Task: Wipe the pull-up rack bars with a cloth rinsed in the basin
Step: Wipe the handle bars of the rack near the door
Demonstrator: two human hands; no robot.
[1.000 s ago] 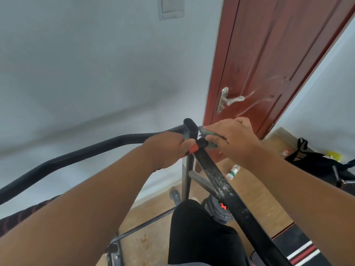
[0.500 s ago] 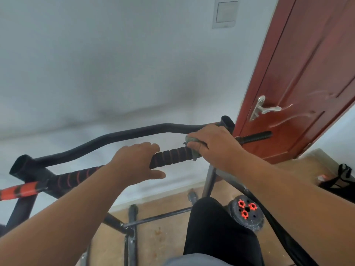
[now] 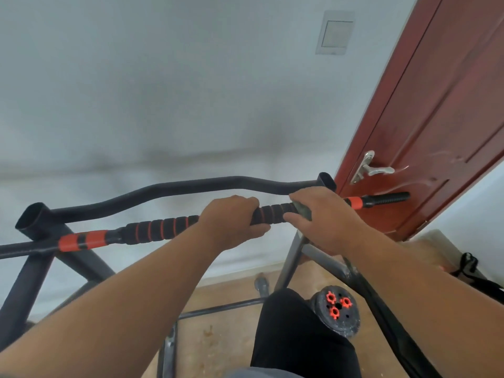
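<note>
On padded bar (image 3: 161,227), right hand (image 3: 324,216) apparently clutches cloth (image 3: 302,210)

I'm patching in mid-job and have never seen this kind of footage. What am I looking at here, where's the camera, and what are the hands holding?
There is no robot: a person works with bare hands, and the single picture comes from a wide-angle camera worn on their head, looking forward and down. In front is a black pull-up rack; its ribbed foam grip bar with orange bands runs across the view, with a curved black bar behind it. The left hand grips the foam bar. The right hand wraps a grey-green cloth round the same bar, just to the right. Below, on the wooden floor, stands a black weight plate stack with orange nuts. A red door stands on the right. No basin is visible.
</note>
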